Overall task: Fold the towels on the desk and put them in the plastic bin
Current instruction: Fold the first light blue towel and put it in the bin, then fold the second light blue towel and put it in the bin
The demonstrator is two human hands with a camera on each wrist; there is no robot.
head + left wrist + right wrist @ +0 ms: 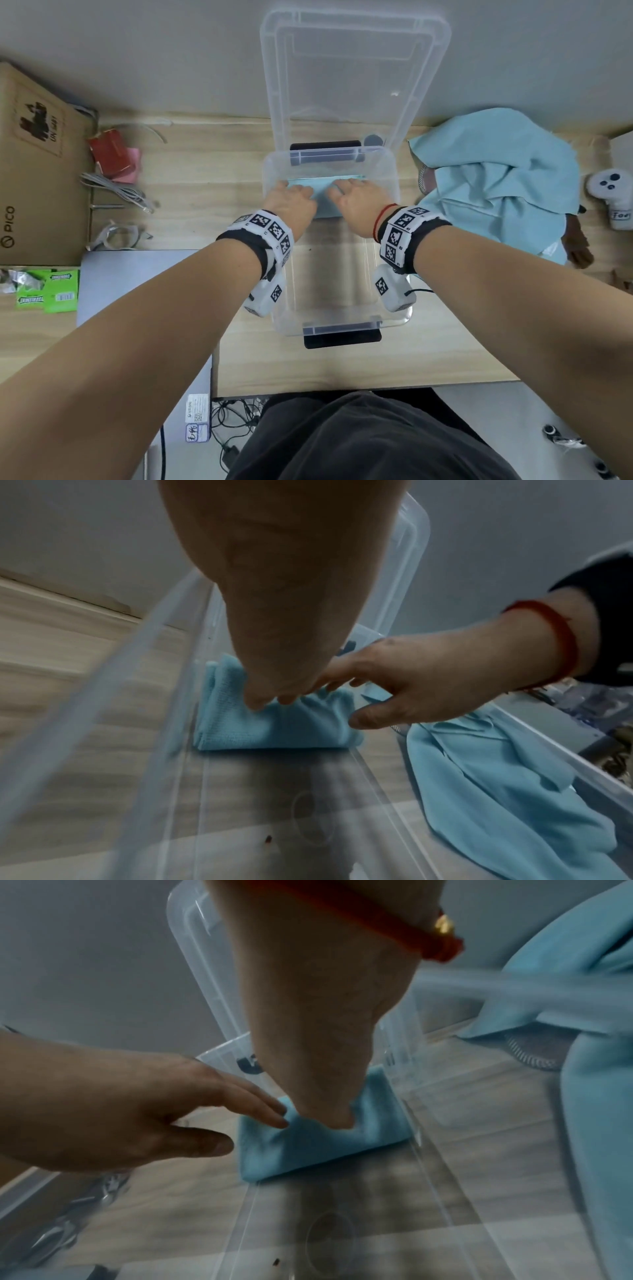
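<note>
Both hands are down inside the clear plastic bin (394, 192) at the centre of the head view, and the folded towel (323, 202) lies flat on the bin floor, tight against the far wall. The left hand (291, 202) rests on the towel's left part with fingers (255, 703) stretched out and tips pressing into the cloth, nothing gripped; the right hand (359, 198) does the same on the right part, fingers extended on top, thumb lifted clear of the near edge in the left wrist view, so it grips nothing either. That reads as patting the towel down after setting it in place. So one towel is folded and binned, and the rest of the bin floor toward the bottom of the frame shows bare. Still to do: the unfolded towels (496, 185) sit in a crumpled light-blue heap on the counter (205, 192) at right of the frame, just beside the bin; how many are in the heap I cannot tell. The bin's lid (356, 68) leans up behind it at the top of the frame. By my reckoning the job is early on, with most of the folding left.
</note>
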